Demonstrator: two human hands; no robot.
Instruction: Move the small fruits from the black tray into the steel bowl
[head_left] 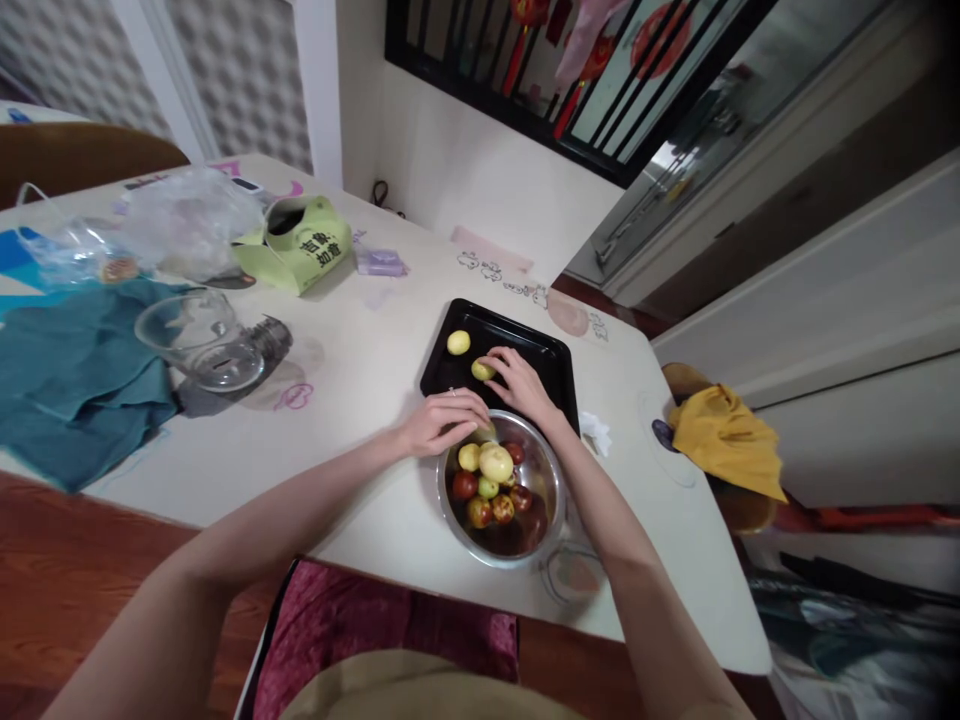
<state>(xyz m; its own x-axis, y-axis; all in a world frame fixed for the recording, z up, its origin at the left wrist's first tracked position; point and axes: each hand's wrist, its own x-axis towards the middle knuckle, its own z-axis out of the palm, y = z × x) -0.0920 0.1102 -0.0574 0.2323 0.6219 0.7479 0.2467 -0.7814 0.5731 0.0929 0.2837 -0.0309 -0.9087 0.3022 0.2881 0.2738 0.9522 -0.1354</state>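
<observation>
My right hand reaches over the black tray, its fingers closed around a yellow-green fruit that looks like a jujube. Another yellow fruit lies on the tray to the left of it. At the far rim of the steel bowl, my left hand has its thumb and fingertips about a pale yellow fruit, partly hidden by the fingers. Inside the bowl are several more round fruits, some yellow-green like this large pale one, others red-brown like this one.
Beside the bowl, a clear glass lid or dish sits under my right forearm. A crumpled white tissue lies right of the tray. Leftward are a green carton, a purple packet, clear plastic cups, plastic bags and a teal cloth.
</observation>
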